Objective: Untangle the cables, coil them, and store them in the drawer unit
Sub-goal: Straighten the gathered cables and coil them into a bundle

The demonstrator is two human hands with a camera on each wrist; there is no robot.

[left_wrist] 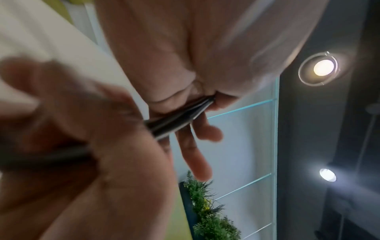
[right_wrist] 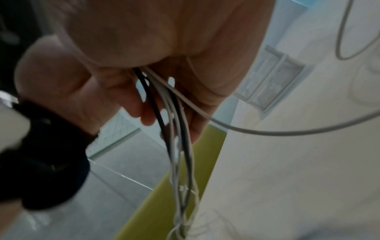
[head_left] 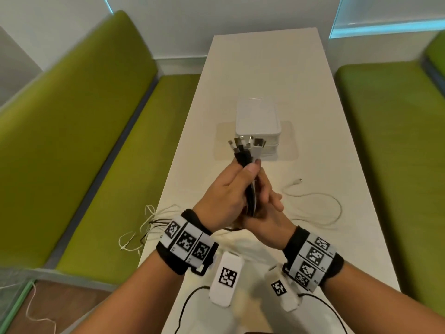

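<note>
Cables (head_left: 243, 153), black and white together, are bunched upright above the table (head_left: 265, 68), their plugs fanned out at the top just in front of the drawer unit (head_left: 258, 121). The left hand (head_left: 226, 196) has the bundle gripped near those connector ends, thumb pressed across the strands, while the right hand (head_left: 267, 208) closes on the same bundle lower down, thumb and palm holding it though a few fingers stick out straight. From the right wrist view the strands run down out of the palm and twist into a knot below, so the untangling looks barely begun. One white cable (head_left: 313, 203) trails off the bundle in a loose loop across the table to the right, its plug lying free. More slack hangs off the table's left edge in a messy tangle (head_left: 142, 227) over the green bench (head_left: 96, 141). Here is the danger: pull the bundle straight up and that hanging knot could cinch tighter, or the dangling loops could snag on the table edge. Tug hard on the plugs and a connector may slip out of the left hand's hold. The drawer unit sits shut on its mat (head_left: 289, 141), and it looks light enough to slide if a cable drags against it.
</note>
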